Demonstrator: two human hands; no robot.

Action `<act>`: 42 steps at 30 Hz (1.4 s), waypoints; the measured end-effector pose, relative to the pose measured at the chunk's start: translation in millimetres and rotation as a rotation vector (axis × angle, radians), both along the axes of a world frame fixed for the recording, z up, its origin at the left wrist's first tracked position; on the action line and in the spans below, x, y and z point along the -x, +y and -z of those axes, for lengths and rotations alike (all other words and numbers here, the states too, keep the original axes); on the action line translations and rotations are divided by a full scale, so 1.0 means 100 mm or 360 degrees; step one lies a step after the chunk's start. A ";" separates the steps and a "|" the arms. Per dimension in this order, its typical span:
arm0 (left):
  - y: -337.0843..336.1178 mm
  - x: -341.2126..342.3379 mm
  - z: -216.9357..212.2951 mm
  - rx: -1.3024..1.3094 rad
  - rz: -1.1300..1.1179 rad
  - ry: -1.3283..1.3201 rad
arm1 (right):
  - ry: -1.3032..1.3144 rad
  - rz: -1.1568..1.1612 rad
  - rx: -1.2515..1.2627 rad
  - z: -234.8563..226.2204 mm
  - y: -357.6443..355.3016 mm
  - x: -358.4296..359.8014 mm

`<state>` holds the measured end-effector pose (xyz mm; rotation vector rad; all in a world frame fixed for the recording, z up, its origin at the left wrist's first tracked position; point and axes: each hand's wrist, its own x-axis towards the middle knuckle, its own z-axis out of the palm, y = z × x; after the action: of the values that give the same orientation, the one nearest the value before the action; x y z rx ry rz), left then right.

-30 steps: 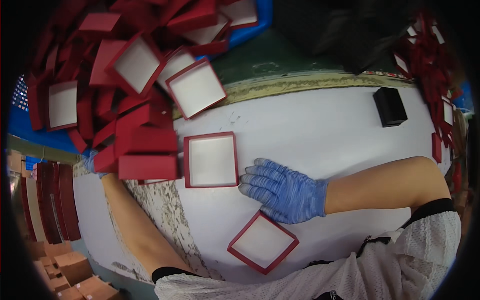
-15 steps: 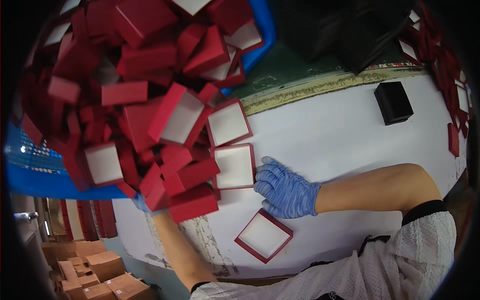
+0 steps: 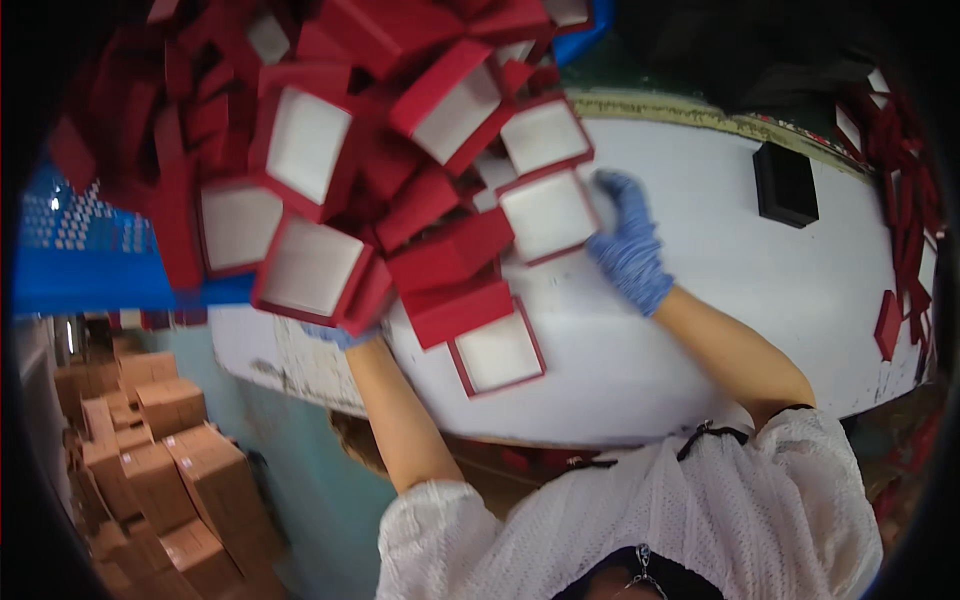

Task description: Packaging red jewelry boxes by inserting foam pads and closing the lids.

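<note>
Red boxes with white insides (image 3: 312, 265) lie in a heaped pile, many of them open side up. My left hand (image 3: 345, 335), in a blue glove, is at the pile's near edge under the lowest boxes, which hide its fingers. My right hand (image 3: 635, 250), also gloved in blue, stands with fingers apart at the right side of an open red box (image 3: 548, 215); nothing is in it. Whether its thumb touches that box I cannot tell. Nearer to me, another open red box (image 3: 500, 350) lies on the white table (image 3: 690, 370), partly under a tipped red one (image 3: 460, 312).
A blue perforated basket (image 3: 100, 285) is under and behind the pile. A black box (image 3: 786, 186) stands on the table at the right, with more red boxes (image 3: 908, 230) at the far right edge. Brown cartons (image 3: 190, 480) are stacked on the floor at lower left.
My view has shifted. Red boxes at the pile's near edge lie differently, and one now covers part of the nearest open box. The fingers of my right hand have spread from a curled shape.
</note>
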<state>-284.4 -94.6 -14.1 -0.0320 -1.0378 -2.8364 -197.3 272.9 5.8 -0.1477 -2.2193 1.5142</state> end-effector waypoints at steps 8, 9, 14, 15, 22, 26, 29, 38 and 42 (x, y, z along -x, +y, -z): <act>0.35 -0.49 -0.37 0.0264 -0.0510 0.0120 | 0.0370 -0.1727 -0.1101 -0.72 -0.90 -0.84; 0.53 -0.49 -0.43 0.0283 -0.0519 0.0162 | 0.0360 -0.1694 -0.1122 -0.56 -0.98 -0.74; 0.83 -0.60 -0.76 0.0357 -0.0608 0.0300 | 0.0490 -0.1140 -0.1540 -0.42 -0.77 -0.45; 0.92 -0.60 -0.74 0.0589 -0.0590 0.0372 | 0.0487 -0.1125 -0.1557 -0.38 -0.67 -0.42; 1.70 -0.62 -0.63 0.1999 -0.0584 0.0596 | 0.0313 -0.0825 -0.1822 -0.49 0.32 -0.38; 2.03 -0.72 -0.75 0.2282 -0.0230 0.0675 | 0.0171 -0.0571 -0.1889 -0.65 0.87 -0.63; 2.04 -0.96 -0.79 0.2517 -0.0207 0.0628 | 0.0426 -0.0197 -0.1767 -0.48 1.54 -0.75; 2.52 -1.33 -0.76 0.3097 -0.0353 0.0734 | -0.0337 0.0092 -0.1939 -0.50 2.38 -0.78; 2.77 -1.72 -0.89 0.2866 -0.0392 0.0914 | 0.0740 0.0182 -0.1522 -0.77 2.47 -0.87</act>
<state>-111.9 182.1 74.7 -0.6863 -2.5213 -0.7500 -110.3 519.6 82.9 0.3340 -2.2241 0.2633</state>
